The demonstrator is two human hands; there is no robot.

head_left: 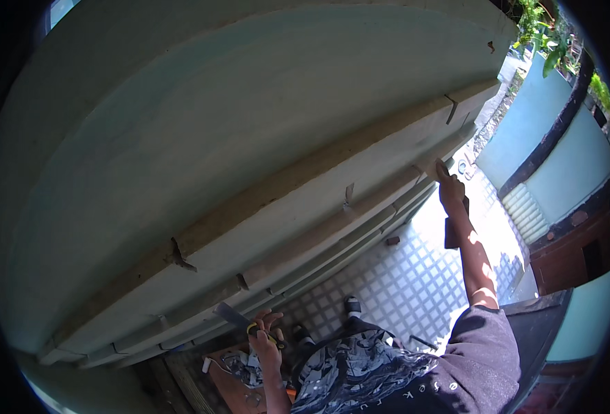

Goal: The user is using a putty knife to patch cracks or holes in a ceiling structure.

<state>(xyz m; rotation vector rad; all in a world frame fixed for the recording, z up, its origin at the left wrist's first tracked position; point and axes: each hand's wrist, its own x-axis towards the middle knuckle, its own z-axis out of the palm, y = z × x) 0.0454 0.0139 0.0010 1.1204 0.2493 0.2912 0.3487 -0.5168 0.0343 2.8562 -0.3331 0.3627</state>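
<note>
My left hand (266,338), low in the middle, grips a putty knife (231,314) with a flat blade and a yellow-and-black handle, held out near the lower ledges. On the right, my outstretched right hand (451,190) grips a dark-handled scraper (430,165), its pale blade at the edge of one of the stepped ledges (381,193). The long ledges run diagonally across a pale greenish wall (236,96), with dark notches and small chipped patches along them.
Below, my sandalled feet (352,307) stand on a checked tile floor (394,283). A small brown block (392,241) lies beside the wall. A wooden board (225,386) holds small items at bottom left. Light-blue walls (581,186), a dark post and plants are at the right.
</note>
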